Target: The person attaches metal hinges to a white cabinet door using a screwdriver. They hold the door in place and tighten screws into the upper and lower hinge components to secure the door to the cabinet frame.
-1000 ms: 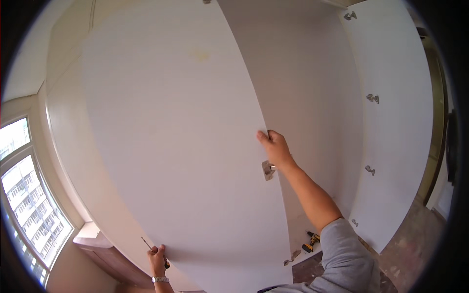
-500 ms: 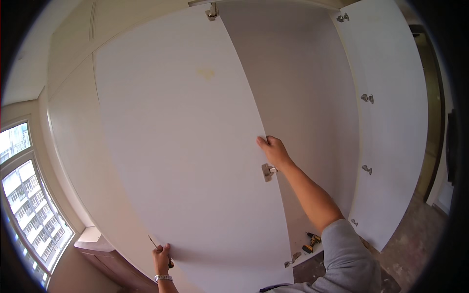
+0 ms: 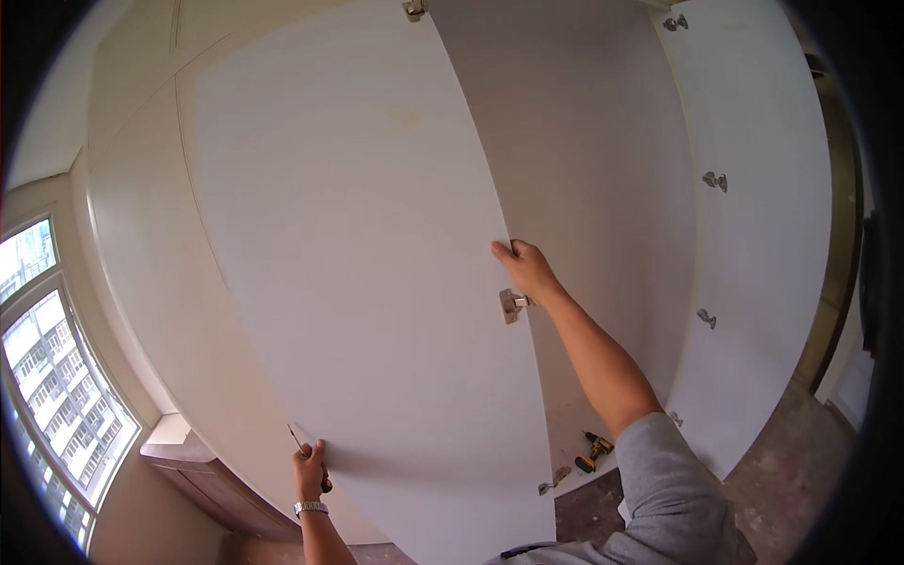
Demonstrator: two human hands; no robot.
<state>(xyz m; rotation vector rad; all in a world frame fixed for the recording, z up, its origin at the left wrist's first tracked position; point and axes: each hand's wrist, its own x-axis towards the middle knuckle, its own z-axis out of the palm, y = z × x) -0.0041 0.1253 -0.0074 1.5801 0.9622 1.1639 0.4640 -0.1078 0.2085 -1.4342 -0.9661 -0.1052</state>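
A tall white cabinet door [image 3: 367, 282] stands in front of me, with metal hinges along its right edge. My right hand [image 3: 527, 268] grips that edge, thumb on the near face and fingers wrapped behind, just above the middle hinge [image 3: 513, 306]. Low on the left, my left hand [image 3: 309, 471] is closed around a slim screwdriver [image 3: 295, 436], its shaft pointing up and its dark handle end showing beside the palm. The left thumb lies against the door's left edge; whether fingers reach behind the door is hidden.
Behind the door is the cabinet's interior [image 3: 584, 188]. A yellow and black cordless drill [image 3: 593, 452] lies on its bottom board. At right, another white door [image 3: 763, 235] hangs outward with several hinges. A window [image 3: 66, 386] and a brown ledge [image 3: 212, 480] are at left.
The view has shifted slightly, so the door, both hands and the drill appear a little higher. Both grips look the same, and more floor shows beneath the door's lower left.
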